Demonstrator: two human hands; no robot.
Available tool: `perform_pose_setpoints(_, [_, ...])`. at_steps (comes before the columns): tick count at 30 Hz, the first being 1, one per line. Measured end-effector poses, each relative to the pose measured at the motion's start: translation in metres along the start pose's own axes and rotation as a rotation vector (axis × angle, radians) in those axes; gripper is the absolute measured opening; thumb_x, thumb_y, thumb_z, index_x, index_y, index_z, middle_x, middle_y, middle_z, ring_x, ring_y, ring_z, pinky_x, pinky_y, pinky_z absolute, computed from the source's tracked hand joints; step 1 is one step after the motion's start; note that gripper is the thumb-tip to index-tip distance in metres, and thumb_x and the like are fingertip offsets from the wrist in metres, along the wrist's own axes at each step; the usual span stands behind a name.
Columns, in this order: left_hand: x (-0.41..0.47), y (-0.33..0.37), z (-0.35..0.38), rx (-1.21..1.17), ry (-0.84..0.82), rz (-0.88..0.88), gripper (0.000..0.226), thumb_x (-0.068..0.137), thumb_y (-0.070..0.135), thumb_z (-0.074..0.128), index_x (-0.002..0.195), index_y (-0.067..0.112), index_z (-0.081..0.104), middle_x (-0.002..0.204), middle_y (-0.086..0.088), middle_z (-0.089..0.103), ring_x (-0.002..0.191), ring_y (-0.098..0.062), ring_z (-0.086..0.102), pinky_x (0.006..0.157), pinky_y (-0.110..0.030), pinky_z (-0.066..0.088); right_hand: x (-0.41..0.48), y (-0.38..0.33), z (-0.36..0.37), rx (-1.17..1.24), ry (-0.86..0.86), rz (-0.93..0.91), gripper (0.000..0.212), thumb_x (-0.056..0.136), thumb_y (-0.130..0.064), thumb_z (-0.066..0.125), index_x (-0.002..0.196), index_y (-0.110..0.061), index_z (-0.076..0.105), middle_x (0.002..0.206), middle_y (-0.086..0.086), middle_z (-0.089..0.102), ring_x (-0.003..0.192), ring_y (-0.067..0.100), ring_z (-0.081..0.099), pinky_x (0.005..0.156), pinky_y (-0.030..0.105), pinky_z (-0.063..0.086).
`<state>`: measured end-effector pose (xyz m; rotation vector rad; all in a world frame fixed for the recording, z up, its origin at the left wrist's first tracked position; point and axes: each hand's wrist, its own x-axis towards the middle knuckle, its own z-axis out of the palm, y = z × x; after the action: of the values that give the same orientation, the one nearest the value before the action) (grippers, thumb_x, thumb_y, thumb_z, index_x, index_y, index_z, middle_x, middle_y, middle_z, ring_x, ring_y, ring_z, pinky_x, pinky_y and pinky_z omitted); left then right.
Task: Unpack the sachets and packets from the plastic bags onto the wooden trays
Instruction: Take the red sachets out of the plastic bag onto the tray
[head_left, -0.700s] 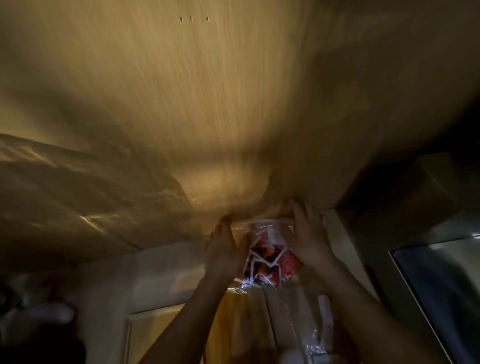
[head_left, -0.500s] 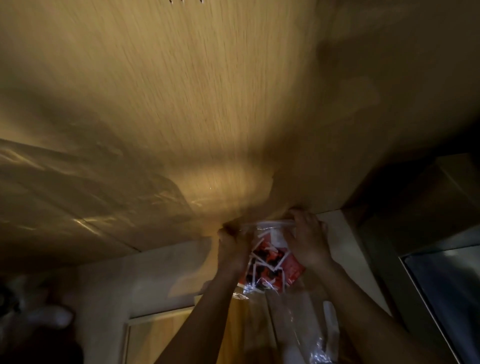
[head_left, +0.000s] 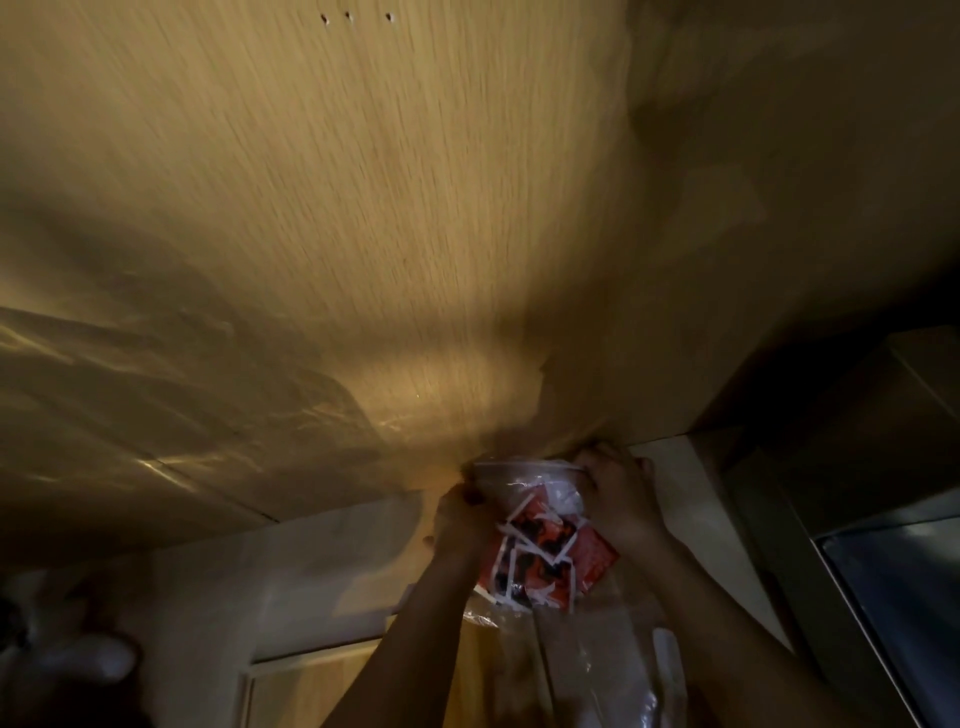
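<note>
A clear plastic bag (head_left: 524, 470) with a zip top hangs between my two hands, low in the dim head view. Several red, black and white sachets (head_left: 540, 551) show through its wall. My left hand (head_left: 460, 525) pinches the bag's top left corner. My right hand (head_left: 615, 499) grips the top right corner. Both hands are closed on the rim and the top edge is stretched between them. No wooden tray can be made out.
A large wooden panel (head_left: 363, 208) fills the upper view. More clear plastic (head_left: 639, 670) hangs below the bag. A pale wall (head_left: 311, 561) lies behind, a dark glass pane (head_left: 904, 597) at the right, and a dim whitish object (head_left: 78, 660) at the lower left.
My hands have come slightly closer to the bag's top corners and closed tighter on the rim. The camera has shifted a little, and the bag stays between my hands.
</note>
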<state>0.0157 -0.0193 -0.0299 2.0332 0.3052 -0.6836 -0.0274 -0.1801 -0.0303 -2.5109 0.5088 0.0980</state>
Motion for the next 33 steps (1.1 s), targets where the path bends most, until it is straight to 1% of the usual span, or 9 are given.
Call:
perform_pose_setpoints(4, [-0.016, 0.006, -0.008, -0.193, -0.04, 0.004, 0.013, 0.085, 0.009, 0.058, 0.076, 0.015, 0.065, 0.079, -0.011, 0.071, 0.073, -0.026, 0.067, 0.069, -0.037, 0.054, -0.012, -0.01, -0.017, 0.398, -0.007, 0.03, 0.022, 0.089, -0.012, 0.05, 0.071, -0.019, 0.06, 0.083, 0.01, 0.07, 0.081, 0.024, 0.064, 0.073, 0.037, 0.047])
perform_pose_setpoints(8, [-0.035, 0.012, -0.019, -0.279, -0.003, 0.014, 0.011, 0.085, 0.012, 0.06, 0.074, 0.01, 0.061, 0.076, -0.012, 0.067, 0.07, -0.028, 0.065, 0.064, -0.036, 0.053, -0.027, -0.028, -0.033, 0.748, 0.013, 0.075, 0.031, 0.084, -0.006, 0.059, 0.058, -0.024, 0.06, 0.055, -0.008, 0.066, 0.057, 0.001, 0.06, 0.058, 0.023, 0.045])
perform_pose_setpoints(11, [-0.056, 0.018, -0.03, -0.354, 0.004, 0.061, 0.018, 0.087, 0.018, 0.061, 0.075, 0.005, 0.059, 0.081, -0.019, 0.065, 0.077, -0.032, 0.064, 0.071, -0.04, 0.052, -0.039, -0.049, -0.043, 0.904, 0.036, 0.054, 0.028, 0.084, -0.004, 0.06, 0.061, -0.02, 0.063, 0.051, -0.011, 0.066, 0.051, -0.004, 0.057, 0.053, 0.017, 0.045])
perform_pose_setpoints(13, [-0.072, 0.019, -0.039, -0.37, 0.013, 0.127, 0.02, 0.088, 0.017, 0.06, 0.082, -0.002, 0.061, 0.082, -0.022, 0.065, 0.071, -0.026, 0.062, 0.063, -0.031, 0.052, -0.049, -0.067, -0.052, 0.983, 0.073, 0.039, 0.031, 0.084, 0.001, 0.058, 0.059, -0.018, 0.059, 0.044, -0.01, 0.061, 0.042, -0.005, 0.051, 0.046, 0.013, 0.04])
perform_pose_setpoints(15, [-0.091, 0.019, -0.054, -0.395, 0.05, 0.202, 0.021, 0.086, 0.013, 0.062, 0.093, -0.007, 0.061, 0.082, -0.022, 0.067, 0.066, -0.019, 0.059, 0.057, -0.025, 0.047, -0.062, -0.083, -0.062, 1.027, 0.111, 0.019, 0.031, 0.084, 0.002, 0.058, 0.06, -0.016, 0.058, 0.042, -0.007, 0.057, 0.039, -0.003, 0.048, 0.043, 0.016, 0.039])
perform_pose_setpoints(19, [-0.135, 0.021, -0.088, -0.453, 0.018, 0.363, 0.018, 0.083, 0.002, 0.064, 0.098, 0.011, 0.057, 0.084, -0.007, 0.067, 0.071, -0.018, 0.064, 0.056, -0.025, 0.053, -0.091, -0.111, -0.084, 1.033, 0.138, -0.085, 0.021, 0.085, -0.003, 0.059, 0.067, -0.014, 0.06, 0.054, -0.007, 0.06, 0.05, 0.004, 0.057, 0.044, 0.009, 0.043])
perform_pose_setpoints(25, [-0.193, 0.004, -0.124, -0.079, 0.029, 0.687, 0.013, 0.088, 0.016, 0.061, 0.077, 0.023, 0.061, 0.072, 0.0, 0.066, 0.057, -0.005, 0.061, 0.052, -0.017, 0.047, -0.128, -0.135, -0.084, 1.035, 0.196, -0.162, 0.032, 0.083, -0.008, 0.064, 0.054, -0.011, 0.05, 0.041, -0.007, 0.049, 0.034, -0.002, 0.041, 0.041, 0.01, 0.034])
perform_pose_setpoints(28, [-0.216, -0.006, -0.133, -0.026, 0.02, 0.698, 0.018, 0.089, 0.019, 0.059, 0.071, 0.02, 0.059, 0.061, 0.002, 0.063, 0.049, -0.006, 0.058, 0.047, -0.016, 0.044, -0.147, -0.14, -0.074, 1.014, 0.151, -0.167, 0.039, 0.083, -0.012, 0.064, 0.05, -0.014, 0.045, 0.039, -0.01, 0.042, 0.032, 0.0, 0.035, 0.037, 0.012, 0.032])
perform_pose_setpoints(33, [-0.237, -0.03, -0.137, 0.025, -0.132, 0.495, 0.024, 0.098, 0.021, 0.043, 0.08, 0.011, 0.056, 0.063, -0.002, 0.061, 0.049, -0.012, 0.056, 0.044, -0.017, 0.044, -0.169, -0.137, -0.044, 0.934, 0.017, -0.136, 0.039, 0.083, -0.017, 0.065, 0.05, -0.015, 0.044, 0.037, -0.006, 0.041, 0.03, 0.004, 0.035, 0.036, 0.015, 0.029])
